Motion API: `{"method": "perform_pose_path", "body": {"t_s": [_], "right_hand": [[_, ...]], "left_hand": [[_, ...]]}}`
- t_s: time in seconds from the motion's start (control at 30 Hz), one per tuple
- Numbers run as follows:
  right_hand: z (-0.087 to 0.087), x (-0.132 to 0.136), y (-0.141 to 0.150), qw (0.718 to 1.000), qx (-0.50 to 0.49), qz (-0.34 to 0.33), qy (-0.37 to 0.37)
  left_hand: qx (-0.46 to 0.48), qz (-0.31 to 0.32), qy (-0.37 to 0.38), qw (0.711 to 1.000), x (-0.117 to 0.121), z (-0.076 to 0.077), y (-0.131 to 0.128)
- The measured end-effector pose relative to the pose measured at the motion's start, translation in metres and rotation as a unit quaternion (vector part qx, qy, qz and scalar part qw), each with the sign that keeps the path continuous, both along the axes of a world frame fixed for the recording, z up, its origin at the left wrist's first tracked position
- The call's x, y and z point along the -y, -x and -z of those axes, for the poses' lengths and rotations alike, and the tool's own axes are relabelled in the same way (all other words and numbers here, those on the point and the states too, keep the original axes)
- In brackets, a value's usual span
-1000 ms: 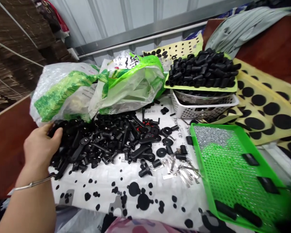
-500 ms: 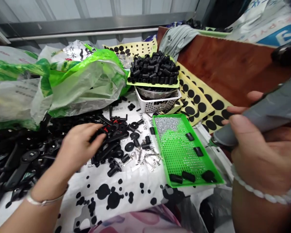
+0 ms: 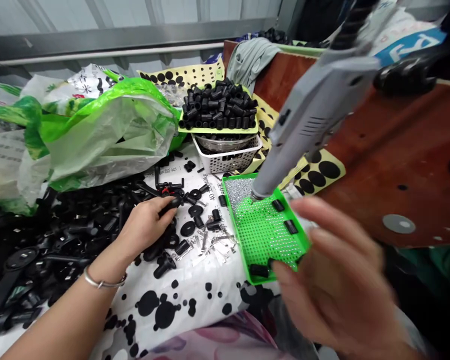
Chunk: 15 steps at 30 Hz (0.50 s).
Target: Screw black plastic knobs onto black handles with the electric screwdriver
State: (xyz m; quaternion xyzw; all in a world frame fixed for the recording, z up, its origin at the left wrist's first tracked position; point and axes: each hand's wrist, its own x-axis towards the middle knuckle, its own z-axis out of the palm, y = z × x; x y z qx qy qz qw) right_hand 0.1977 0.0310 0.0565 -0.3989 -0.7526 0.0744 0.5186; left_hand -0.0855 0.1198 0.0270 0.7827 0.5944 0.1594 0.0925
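Observation:
My left hand [image 3: 144, 227] pinches a small black plastic part [image 3: 171, 203] in its fingertips, above the loose black plastic parts [image 3: 78, 230] spread on a spotted white cloth [image 3: 161, 310]. My right hand [image 3: 333, 285] is blurred, with fingers spread and nothing in them, next to a green perforated tray [image 3: 240, 250]. The tray holds small silver pieces [image 3: 240, 195] and several black plastic sleeves [image 3: 290, 226]. A grey electric screwdriver [image 3: 303, 125] hangs tip-down just above the tray's far corner, apart from both hands.
Small silver metal clips [image 3: 210, 245] lie beside the tray. Behind stand a white basket [image 3: 225, 162], black tubes on a green lid [image 3: 217, 107] and green-and-white plastic bags [image 3: 105, 135]. Sheets of black round pads [image 3: 317, 172] lie against a brown board [image 3: 397, 175].
My right hand has let go of the grey screwdriver, which now hangs over the tray. My left hand has moved and now pinches a black part. The view has turned slightly left.

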Motion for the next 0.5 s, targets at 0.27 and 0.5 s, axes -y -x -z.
{"method": "perform_pose_path", "body": {"t_s": [0.27,0.5], "right_hand": [[0.028,-0.011,0.050,0.967,-0.075,-0.144,0.198],[0.033,-0.023,0.072,0.773,-0.349,-0.203,0.489]], "left_hand": [[0.181,0.009,-0.050,0.982,0.030,-0.002,-0.007],[-0.013,0.215,-0.280,0.936,0.051,-0.002,-0.032]]}}
